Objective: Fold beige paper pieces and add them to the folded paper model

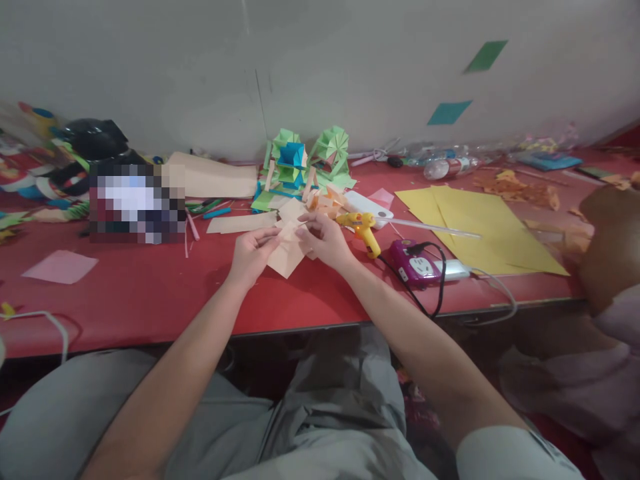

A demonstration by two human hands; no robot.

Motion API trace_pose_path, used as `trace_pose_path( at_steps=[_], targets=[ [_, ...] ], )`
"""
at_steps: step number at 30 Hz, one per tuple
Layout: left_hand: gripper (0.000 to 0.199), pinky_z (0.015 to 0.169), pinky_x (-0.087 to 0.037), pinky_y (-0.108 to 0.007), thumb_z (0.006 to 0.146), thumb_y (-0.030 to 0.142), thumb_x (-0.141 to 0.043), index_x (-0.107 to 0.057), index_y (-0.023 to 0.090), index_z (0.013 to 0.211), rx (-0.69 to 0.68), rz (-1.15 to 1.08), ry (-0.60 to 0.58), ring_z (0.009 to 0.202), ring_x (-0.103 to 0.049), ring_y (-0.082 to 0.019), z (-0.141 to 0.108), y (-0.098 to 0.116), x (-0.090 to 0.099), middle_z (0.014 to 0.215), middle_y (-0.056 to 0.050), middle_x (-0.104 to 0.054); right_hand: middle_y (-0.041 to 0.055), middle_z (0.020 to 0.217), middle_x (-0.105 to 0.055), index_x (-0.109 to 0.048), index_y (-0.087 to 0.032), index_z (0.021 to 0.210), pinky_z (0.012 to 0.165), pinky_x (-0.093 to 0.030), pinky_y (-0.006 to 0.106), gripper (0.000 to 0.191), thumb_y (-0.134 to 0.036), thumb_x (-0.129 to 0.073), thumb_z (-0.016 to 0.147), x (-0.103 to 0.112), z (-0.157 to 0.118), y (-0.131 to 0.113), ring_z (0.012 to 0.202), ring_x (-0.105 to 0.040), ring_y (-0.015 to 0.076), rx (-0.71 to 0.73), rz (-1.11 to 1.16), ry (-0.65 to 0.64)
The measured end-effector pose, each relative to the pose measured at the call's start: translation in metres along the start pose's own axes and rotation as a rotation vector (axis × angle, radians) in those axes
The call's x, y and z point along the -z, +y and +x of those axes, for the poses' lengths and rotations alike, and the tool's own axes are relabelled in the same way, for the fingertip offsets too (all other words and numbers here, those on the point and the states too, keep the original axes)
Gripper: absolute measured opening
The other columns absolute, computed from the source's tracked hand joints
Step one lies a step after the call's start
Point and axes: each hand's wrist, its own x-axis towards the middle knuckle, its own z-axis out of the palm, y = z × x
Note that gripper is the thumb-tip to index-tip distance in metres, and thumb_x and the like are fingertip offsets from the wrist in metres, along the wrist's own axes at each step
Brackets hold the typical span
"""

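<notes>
Toward the left end of the red table (pixel 150 293), a pink paper square (pixel 60 267) lies flat and looks unused; nearer the middle, a large beige sheet (pixel 215 177) and a beige strip (pixel 240 223) lie behind the left hand (pixel 256 255), whose fingers are drawn in, thumb and fingertips pinching the near-left side of a beige paper piece (pixel 289 231); that piece is between the two hands, seemingly part-folded and unfinished, though its creases are too blurred to read; just behind it, a blue folded shape (pixel 293 160) and a green folded shape (pixel 334 148) stand formed; the right hand (pixel 327 241) is likewise nearly closed, pinching the piece's right side; beside it, a yellow glue gun (pixel 365 230) rests unheld; farther right, yellow sheets (pixel 485 230) lie flat, apparently not worked
</notes>
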Motion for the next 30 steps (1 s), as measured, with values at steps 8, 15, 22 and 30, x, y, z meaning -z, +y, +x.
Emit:
trace_pose_path(
  at_steps=[8,15,22,30],
  targets=[
    [0.034,0.076,-0.056,-0.034,0.072,0.033,-0.075,-0.076,0.012,0.099,0.029,0.112,0.020,0.089,-0.073,-0.028,-0.0015,0.0015,-0.0035,0.093,-0.013,-0.078,0.0066,0.078,-0.074,-0.068,-0.015,0.088,0.067,-0.052,0.029,0.022,-0.035,-0.070,0.078,0.0019,-0.0014,-0.0080,0.073,-0.069,0.0188,-0.111,-0.025,0.141],
    [0.036,0.077,-0.056,-0.035,0.072,0.035,-0.074,-0.076,0.012,0.100,0.017,0.153,0.037,0.090,-0.072,-0.029,-0.0016,0.0022,-0.0025,0.094,-0.013,-0.078,0.0058,0.073,-0.074,-0.071,-0.014,0.090,0.059,-0.049,0.027,0.029,-0.040,-0.071,0.078,0.0023,-0.0009,-0.0068,0.065,-0.067,0.0176,-0.170,-0.051,0.140],
    [0.038,0.076,-0.054,-0.034,0.069,0.036,-0.077,-0.076,0.012,0.098,0.026,0.104,0.079,0.090,-0.071,-0.029,0.0017,-0.0010,0.0022,0.094,-0.013,-0.077,0.0047,0.074,-0.071,-0.072,-0.015,0.080,0.058,-0.049,0.026,0.030,-0.044,-0.065,0.082,0.0062,-0.0009,-0.0042,0.064,-0.064,0.0158,-0.123,-0.077,-0.021],
    [0.026,0.065,-0.050,-0.031,0.067,0.032,-0.077,-0.077,0.015,0.087,0.082,0.089,0.071,0.077,-0.070,-0.026,0.0021,-0.0012,0.0007,0.081,-0.008,-0.076,0.0010,0.061,-0.061,-0.067,-0.015,0.072,0.049,-0.039,0.023,0.029,-0.041,-0.060,0.084,0.0046,-0.0006,-0.0044,0.055,-0.053,0.0116,-0.097,-0.182,0.012]
  ],
)
